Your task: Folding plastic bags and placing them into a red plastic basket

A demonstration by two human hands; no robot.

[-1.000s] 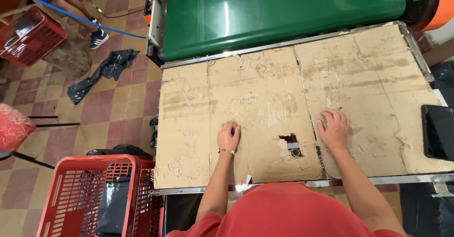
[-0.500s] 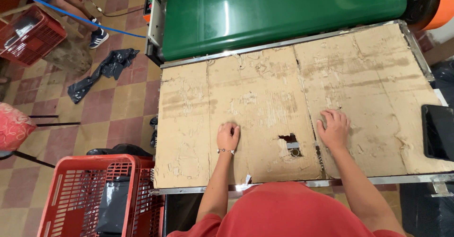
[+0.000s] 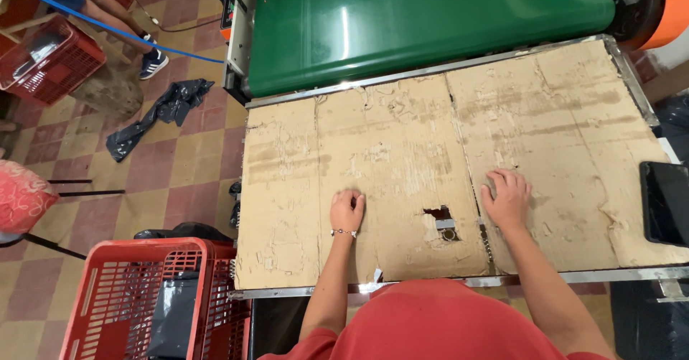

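Both hands are staying as before on the cardboard sheet (image 3: 402,152), nothing moved. The left hand (image 3: 347,210) is resting curled beside the torn hole (image 3: 441,220), holding nothing; the right hand (image 3: 507,198) is lying flat and empty on the hole's other side

Left hand (image 3: 347,211): same spot at lower centre of the frame, on the worn cardboard sheet (image 3: 402,152); no visible shift.
Right hand (image 3: 507,199): likewise unmoved.
Bystander's hand at top edge: gone from view.
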